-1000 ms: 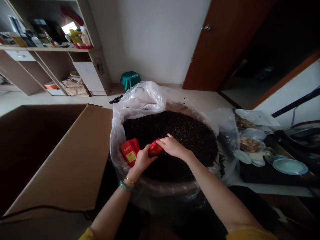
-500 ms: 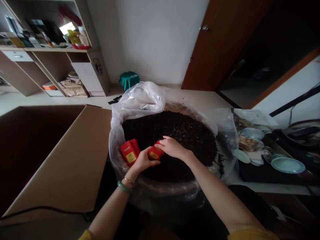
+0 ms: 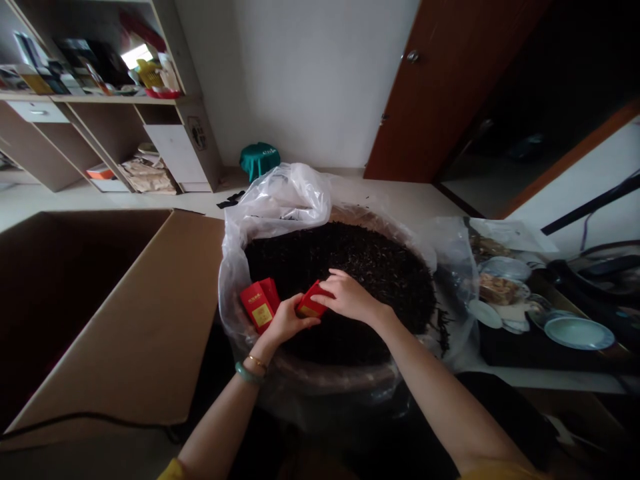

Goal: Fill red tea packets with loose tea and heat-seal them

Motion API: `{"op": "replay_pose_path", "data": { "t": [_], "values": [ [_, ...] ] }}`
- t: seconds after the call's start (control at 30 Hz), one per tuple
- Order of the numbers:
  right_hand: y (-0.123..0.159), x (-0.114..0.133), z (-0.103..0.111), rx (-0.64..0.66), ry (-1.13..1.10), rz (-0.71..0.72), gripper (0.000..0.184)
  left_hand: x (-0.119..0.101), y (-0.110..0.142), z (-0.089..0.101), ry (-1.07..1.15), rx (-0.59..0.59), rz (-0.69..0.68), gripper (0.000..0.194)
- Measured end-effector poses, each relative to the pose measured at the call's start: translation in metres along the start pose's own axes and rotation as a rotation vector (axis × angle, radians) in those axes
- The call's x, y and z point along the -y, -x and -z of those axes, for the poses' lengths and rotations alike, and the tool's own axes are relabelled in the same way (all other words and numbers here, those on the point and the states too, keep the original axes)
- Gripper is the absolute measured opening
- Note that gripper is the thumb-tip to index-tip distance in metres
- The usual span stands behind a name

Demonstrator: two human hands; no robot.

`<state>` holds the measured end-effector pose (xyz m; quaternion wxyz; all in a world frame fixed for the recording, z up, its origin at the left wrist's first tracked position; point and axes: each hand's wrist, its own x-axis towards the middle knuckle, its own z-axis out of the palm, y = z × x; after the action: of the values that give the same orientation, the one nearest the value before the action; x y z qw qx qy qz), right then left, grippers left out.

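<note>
A small red packet (image 3: pixel 309 307) with a yellow label is held between my two hands, above the dark loose tea leaves (image 3: pixel 370 267). My left hand (image 3: pixel 287 321) grips its lower left side with thumb and fingers. At its upper right end, my right hand (image 3: pixel 349 293) has its fingers closed on the edge. Several more red packets (image 3: pixel 257 303) lie in a stack just left of my left hand, on the leaves near the rim. Clear plastic lining (image 3: pixel 233 267) wraps the round container that holds the leaves.
An open cardboard box (image 3: pixel 165 293) stands at the left, its flap reaching toward the container. On the right, a dark tray carries a pale green dish (image 3: pixel 579 332) and plastic bags. Behind are a shelf unit (image 3: pixel 173 153), a green-covered bin (image 3: pixel 259 160) and a brown door (image 3: pixel 440 87).
My right hand has shifted slightly to the right and its fingers have moved at the packet's upper edge. The packet is tilted a little more. My left hand stays nearly still.
</note>
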<state>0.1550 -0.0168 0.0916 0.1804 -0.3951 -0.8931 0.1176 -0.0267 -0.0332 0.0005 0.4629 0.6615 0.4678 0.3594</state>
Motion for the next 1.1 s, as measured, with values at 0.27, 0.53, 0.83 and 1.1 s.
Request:
{"op": "replay_pose_path", "data": {
  "t": [0.27,0.53,0.83,1.1],
  "values": [
    [0.011,0.019,0.002,-0.026,-0.063,-0.016,0.012,0.001,0.002,-0.001,0.039,-0.046,-0.059,0.050],
    [0.029,0.013,0.004,-0.296,-0.395,-0.146,0.021,-0.001,0.003,-0.003,0.168,-0.023,-0.014,0.044],
    [0.032,0.014,-0.021,-0.216,-0.529,-0.226,0.012,-0.003,0.005,-0.001,0.328,0.054,0.086,0.048],
    [0.045,-0.009,-0.007,-0.247,-0.649,-0.319,0.016,0.000,0.005,-0.004,0.229,0.001,0.089,0.047]
  ]
}}
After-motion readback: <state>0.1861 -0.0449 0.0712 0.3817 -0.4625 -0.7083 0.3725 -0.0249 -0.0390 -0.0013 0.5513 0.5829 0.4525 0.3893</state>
